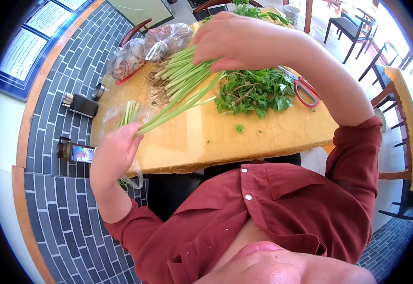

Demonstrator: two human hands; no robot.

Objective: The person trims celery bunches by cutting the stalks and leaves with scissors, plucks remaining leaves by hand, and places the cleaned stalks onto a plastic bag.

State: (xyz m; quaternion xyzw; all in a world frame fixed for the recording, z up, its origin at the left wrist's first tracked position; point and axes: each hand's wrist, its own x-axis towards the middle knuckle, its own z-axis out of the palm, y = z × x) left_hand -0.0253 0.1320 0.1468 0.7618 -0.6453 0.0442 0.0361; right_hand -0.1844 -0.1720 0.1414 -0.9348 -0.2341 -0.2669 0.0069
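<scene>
My left hand [116, 147] is closed round the ends of a few thin green celery stalks [175, 110], which slant up to the right over the table. My right hand [237, 41] reaches across the far side, its thumb apart from its fingers and nothing visible in it. Beneath and left of it lies a pile of celery stalks with roots [180, 78]. A heap of torn celery leaves [258, 92] sits just below my right wrist. By my left hand, a clear plastic bag [145, 113] has more pale stalks [130, 113] in it.
Red-handled scissors [307, 92] lie right of the leaves. Filled plastic bags [154, 45] stand at the back left. More leafy greens [272, 18] are at the far end. A phone [82, 154] and a dark box [83, 105] are along the brick wall. Chairs [351, 35] stand on the right.
</scene>
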